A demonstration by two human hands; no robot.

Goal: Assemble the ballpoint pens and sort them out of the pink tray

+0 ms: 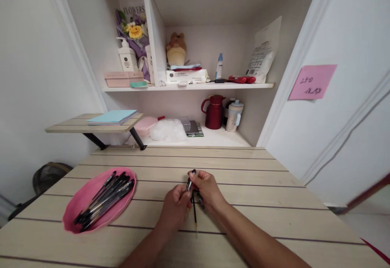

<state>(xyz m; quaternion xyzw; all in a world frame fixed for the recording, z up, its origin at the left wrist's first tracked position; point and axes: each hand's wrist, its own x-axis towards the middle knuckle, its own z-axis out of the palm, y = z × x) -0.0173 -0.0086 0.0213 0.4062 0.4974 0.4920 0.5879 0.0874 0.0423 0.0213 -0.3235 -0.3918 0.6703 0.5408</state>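
Both my hands meet over the middle of the wooden table (pixel 250 186). My left hand (pixel 174 208) is closed round the lower part of a black pen (pixel 190 182). My right hand (pixel 206 188) pinches the pen's upper end with its fingers closed. A thin dark refill (pixel 195 213) hangs or lies just below the hands, pointing toward me. To the left, a pink oval tray (pixel 79 201) holds several black pens (pixel 106 199).
Behind the table a recess holds a red jug (pixel 213 112), a white cup (pixel 234 115) and a plastic bag (pixel 168 130). A small raised shelf (pixel 76 126) at the left carries blue notebooks (pixel 112 117). A pink note (pixel 311 82) is stuck on the right door.
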